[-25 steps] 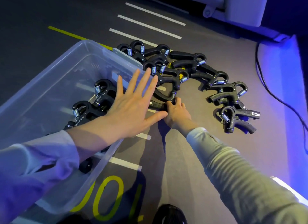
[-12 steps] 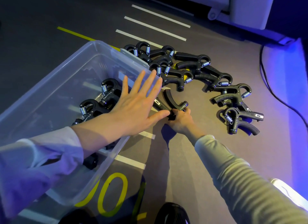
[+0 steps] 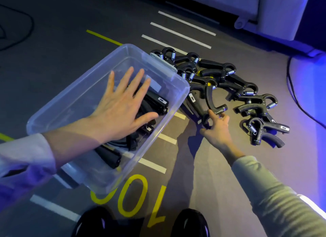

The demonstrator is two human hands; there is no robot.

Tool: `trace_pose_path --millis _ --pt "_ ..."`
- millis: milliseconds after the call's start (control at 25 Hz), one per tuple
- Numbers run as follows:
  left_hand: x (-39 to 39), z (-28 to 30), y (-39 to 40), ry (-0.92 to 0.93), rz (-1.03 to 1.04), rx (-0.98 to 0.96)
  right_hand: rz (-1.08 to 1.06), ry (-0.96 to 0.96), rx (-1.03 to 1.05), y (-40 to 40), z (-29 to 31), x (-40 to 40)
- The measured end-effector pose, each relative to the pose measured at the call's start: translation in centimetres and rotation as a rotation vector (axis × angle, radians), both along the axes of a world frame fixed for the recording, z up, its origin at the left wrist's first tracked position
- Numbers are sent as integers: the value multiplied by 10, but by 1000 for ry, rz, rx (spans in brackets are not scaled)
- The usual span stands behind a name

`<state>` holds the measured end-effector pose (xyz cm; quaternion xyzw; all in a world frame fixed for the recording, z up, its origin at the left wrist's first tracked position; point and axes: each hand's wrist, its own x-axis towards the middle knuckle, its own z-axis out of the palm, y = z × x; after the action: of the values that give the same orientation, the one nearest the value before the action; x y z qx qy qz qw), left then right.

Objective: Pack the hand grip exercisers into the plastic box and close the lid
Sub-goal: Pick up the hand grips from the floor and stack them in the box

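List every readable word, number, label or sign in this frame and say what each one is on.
"100": large yellow numeral painted on the floor, seen upside down, its last zero partly under the plastic box.
Small white labels on the hand grip exercisers: too small to read.
No other text is visible.

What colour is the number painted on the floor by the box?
Yellow; the number shows clearly in the head view, beside the plastic box.

a clear plastic box (image 3: 159, 72) sits lidless on the floor holding several black grip exercisers (image 3: 155, 102); more black exercisers (image 3: 254, 104) lie just beside it.
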<state>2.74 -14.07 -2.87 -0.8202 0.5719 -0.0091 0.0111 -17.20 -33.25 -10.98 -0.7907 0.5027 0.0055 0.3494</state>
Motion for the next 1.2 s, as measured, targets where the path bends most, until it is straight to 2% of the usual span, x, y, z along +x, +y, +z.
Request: trace_pose_path --millis 200,400,560,640,720,880,1080,1200 --pt "23 7 41 -19 107 -24 48 -295 -241 8 57 5" --pt "31 -4 114 30 345 58 357 -471 -285 63 107 46" --pt "32 -17 137 191 447 8 747 -341 -350 113 109 80" --pt "31 -21 138 199 437 -43 897 -223 -386 125 102 88" --pt "31 -23 139 218 439 -86 941 -127 -393 129 95 91" --pt "32 -25 142 244 420 -113 889 -39 -304 129 83 97" --pt "34 -7 130 150 178 -118 985 10 -313 130 83 102" --pt "42 2 121 128 90 -94 1099 55 -407 130 88 107"
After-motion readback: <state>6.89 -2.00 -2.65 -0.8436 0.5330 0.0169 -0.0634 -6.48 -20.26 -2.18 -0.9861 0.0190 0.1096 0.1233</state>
